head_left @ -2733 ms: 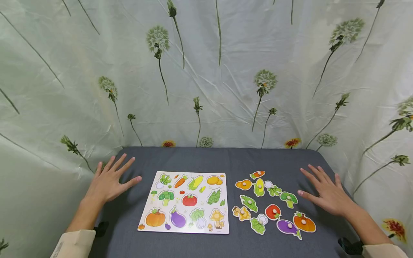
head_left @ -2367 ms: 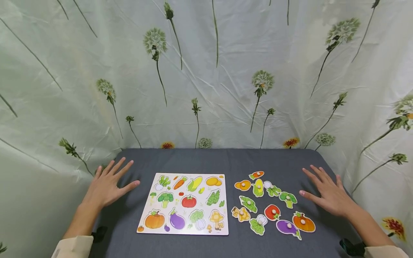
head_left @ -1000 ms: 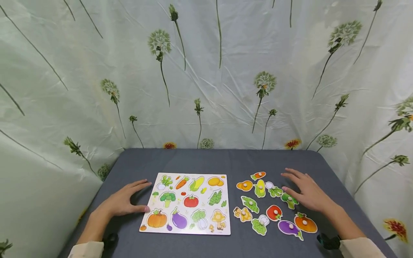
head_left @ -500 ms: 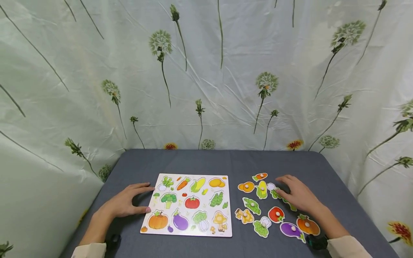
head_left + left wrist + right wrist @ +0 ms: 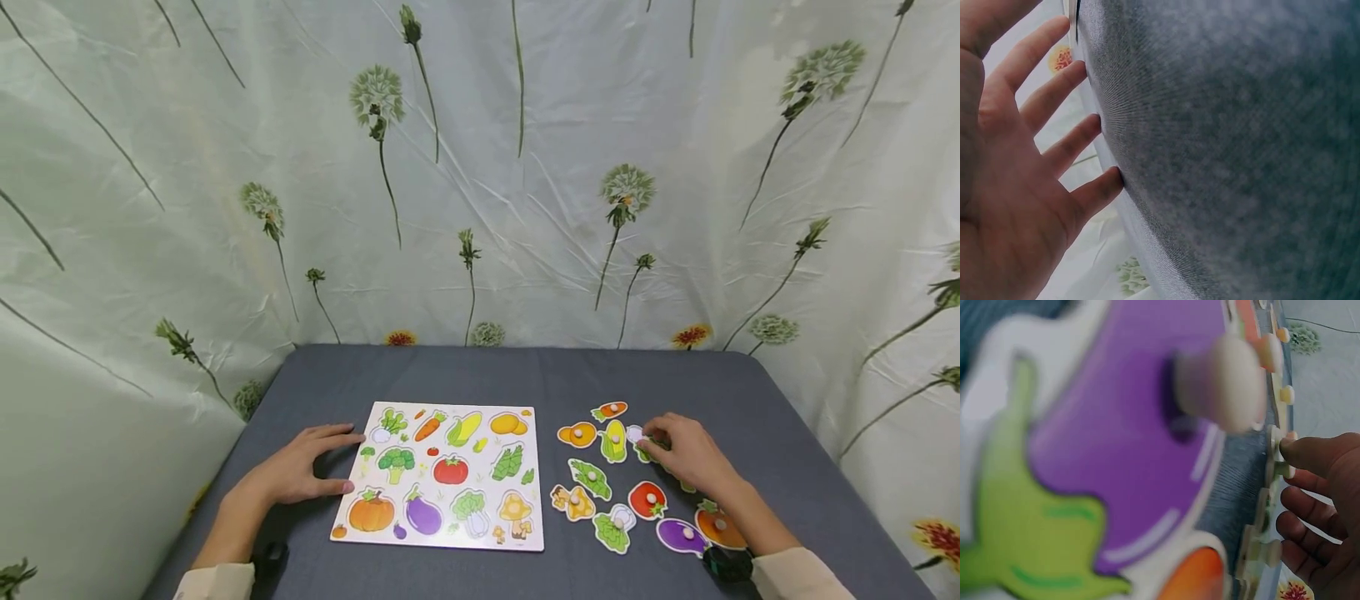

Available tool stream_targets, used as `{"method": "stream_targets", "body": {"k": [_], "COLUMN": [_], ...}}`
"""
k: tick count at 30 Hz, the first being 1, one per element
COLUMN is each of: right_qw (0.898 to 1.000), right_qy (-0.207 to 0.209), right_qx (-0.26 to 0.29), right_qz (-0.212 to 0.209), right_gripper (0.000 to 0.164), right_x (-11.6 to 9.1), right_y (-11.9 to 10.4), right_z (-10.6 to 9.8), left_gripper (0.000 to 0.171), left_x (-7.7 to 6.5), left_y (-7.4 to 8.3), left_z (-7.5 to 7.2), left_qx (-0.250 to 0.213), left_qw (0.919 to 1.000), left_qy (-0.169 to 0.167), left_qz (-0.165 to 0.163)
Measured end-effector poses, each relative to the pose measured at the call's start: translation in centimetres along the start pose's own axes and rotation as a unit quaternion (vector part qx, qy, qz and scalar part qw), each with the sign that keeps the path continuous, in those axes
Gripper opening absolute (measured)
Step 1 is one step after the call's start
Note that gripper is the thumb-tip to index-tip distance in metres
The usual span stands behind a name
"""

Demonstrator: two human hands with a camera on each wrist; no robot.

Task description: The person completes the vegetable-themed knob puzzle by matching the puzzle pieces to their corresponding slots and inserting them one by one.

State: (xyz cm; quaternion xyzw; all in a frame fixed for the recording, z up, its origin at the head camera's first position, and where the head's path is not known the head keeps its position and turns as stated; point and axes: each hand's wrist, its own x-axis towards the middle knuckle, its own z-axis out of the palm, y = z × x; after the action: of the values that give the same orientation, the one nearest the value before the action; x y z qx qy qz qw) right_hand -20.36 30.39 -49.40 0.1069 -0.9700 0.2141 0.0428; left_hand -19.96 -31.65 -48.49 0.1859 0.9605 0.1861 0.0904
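My left hand [image 5: 296, 467] has its fingers spread at the left edge of a white wooden puzzle board [image 5: 442, 542] printed with vegetables. In the left wrist view the left fingers [image 5: 1072, 147] reach the grey tabletop edge, holding nothing. My right hand [image 5: 690, 454] is over the far right pieces, thumb and index finger pinching the small knob of the white radish piece [image 5: 634, 433]. The right wrist view shows that thumb [image 5: 1310, 453] against the knob, other fingers loosely bent. The broccoli piece [image 5: 686, 487] is mostly hidden under this hand.
Around the right hand lie knobbed pieces: corn [image 5: 613, 443], carrot [image 5: 609, 410], potato [image 5: 577, 434], pea-green vegetable [image 5: 588, 479], mushroom [image 5: 579, 504], cabbage [image 5: 611, 535], tomato [image 5: 647, 500], eggplant [image 5: 677, 534] and pumpkin [image 5: 718, 527]. A floral curtain [image 5: 480, 167] stands behind the table.
Both hands have come inward from the table's sides. My left hand has settled at the board's left edge. My right hand has moved left and down onto the radish piece, its fingers closing together.
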Motion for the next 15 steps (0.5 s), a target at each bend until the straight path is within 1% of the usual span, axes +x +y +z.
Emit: {"method": "stream_targets", "body": {"k": [5,10,15], "right_qw": [1.000,0.999,0.998], "right_qy": [0.006,0.025,0.026], "right_qx": [0.004,0.009,0.012], "right_qz": [0.005,0.034,0.052], "right_gripper": [0.016,0.019,0.021], "right_x": [-0.06,-0.27,-0.40], "right_y": [-0.01,0.02,-0.09], "right_z": [0.34,0.53,0.62], "left_gripper": [0.077,0.078,0.078], "left_x": [0.17,0.08,-0.11], "left_y": [-0.07,0.07,0.06], "left_z": [-0.07,-0.15,-0.01], "left_qx": [-0.005,-0.008,-0.009], "left_qw": [1.0000,0.9999,0.9999], "left_qy": [0.003,0.000,-0.002], "left_qz": [0.007,0.006,0.005]}}
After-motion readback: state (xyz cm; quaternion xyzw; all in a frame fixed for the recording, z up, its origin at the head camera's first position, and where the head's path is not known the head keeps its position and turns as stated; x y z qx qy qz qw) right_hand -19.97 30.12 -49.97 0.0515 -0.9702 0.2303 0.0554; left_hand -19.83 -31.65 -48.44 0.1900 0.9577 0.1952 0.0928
